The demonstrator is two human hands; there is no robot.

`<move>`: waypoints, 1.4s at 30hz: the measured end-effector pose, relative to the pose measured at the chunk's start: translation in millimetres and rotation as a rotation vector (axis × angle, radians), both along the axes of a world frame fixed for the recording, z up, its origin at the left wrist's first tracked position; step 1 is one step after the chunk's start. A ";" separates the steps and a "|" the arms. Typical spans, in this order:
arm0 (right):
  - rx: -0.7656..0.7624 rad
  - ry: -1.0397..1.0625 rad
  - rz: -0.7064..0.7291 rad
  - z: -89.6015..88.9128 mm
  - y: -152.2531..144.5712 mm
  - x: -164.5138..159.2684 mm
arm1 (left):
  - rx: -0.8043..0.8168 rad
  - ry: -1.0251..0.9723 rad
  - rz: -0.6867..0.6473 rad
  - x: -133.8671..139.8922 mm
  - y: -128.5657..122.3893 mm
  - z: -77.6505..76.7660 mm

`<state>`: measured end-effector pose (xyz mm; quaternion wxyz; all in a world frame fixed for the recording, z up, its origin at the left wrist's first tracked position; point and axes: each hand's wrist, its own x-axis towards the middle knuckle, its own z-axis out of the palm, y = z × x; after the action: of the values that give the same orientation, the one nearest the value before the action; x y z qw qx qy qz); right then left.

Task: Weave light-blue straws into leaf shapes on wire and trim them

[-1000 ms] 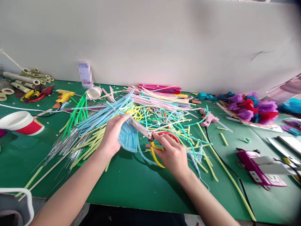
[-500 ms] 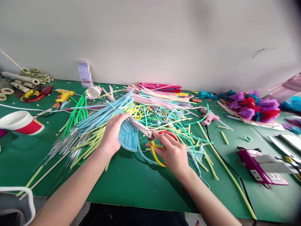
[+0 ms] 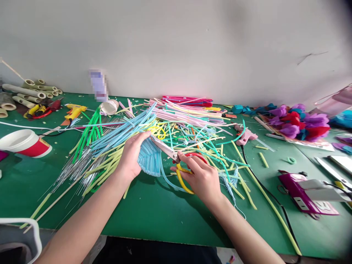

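Observation:
My left hand [image 3: 134,154] is closed around a light blue piece made of rows of tubing strips [image 3: 150,159], held above the table's middle. One loose blue strip trails from its right side toward the tabletop. My right hand [image 3: 202,178] grips a pair of scissors [image 3: 172,154] with red and yellow handles. The scissor blades reach left along the top edge of the blue piece, and their tips end near my left fingertips. Whether the blades are fully closed is hard to make out. Blue tubes [image 3: 123,126] lie in a bundle just behind my left hand.
Green table [image 3: 162,220] below. Pink tubes [image 3: 189,115] lie at the back. A paper cup [image 3: 26,143] and yellow glue gun [image 3: 73,112] stand left; a pink glue gun [image 3: 245,135], purple power strip [image 3: 305,192] and cloth-like petals [image 3: 299,123] lie right. Loose wires [image 3: 79,170] spread left.
The hands, scissors and blue piece stay almost in place. The view has shifted very slightly, so things at the right appear a little farther right.

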<state>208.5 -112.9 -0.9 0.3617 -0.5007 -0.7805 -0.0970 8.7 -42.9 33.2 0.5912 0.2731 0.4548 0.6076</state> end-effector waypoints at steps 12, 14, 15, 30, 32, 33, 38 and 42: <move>0.018 -0.010 0.001 1.0 -0.1 -0.5 | -0.014 0.000 -0.001 0.0 0.6 0.2; 0.012 -0.009 0.003 0.5 -0.4 -0.3 | -0.012 -0.005 -0.002 0.2 0.9 -0.3; 0.008 -0.007 0.006 0.2 -0.5 -0.2 | -0.012 -0.007 -0.001 0.2 1.0 -0.5; -0.004 0.251 -0.123 4.2 1.9 6.7 | 0.078 0.035 0.024 -1.5 -1.9 4.8; -0.031 0.265 -0.087 5.1 1.9 6.2 | 0.121 0.065 0.065 -0.6 -3.2 6.1; -0.028 0.257 -0.060 5.5 2.0 5.5 | 0.141 0.082 0.089 -0.1 -4.0 6.6; 0.019 0.147 0.014 5.7 -0.6 0.1 | 0.217 0.137 0.178 1.8 -7.2 7.4; -0.086 0.146 -0.035 3.2 -8.0 -6.0 | 0.279 0.151 0.202 3.7 -9.8 8.0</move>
<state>202.5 -120.9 2.3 0.3940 -0.5351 -0.7466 -0.0328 12.4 -52.6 41.3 0.4476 0.3501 0.4346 0.6987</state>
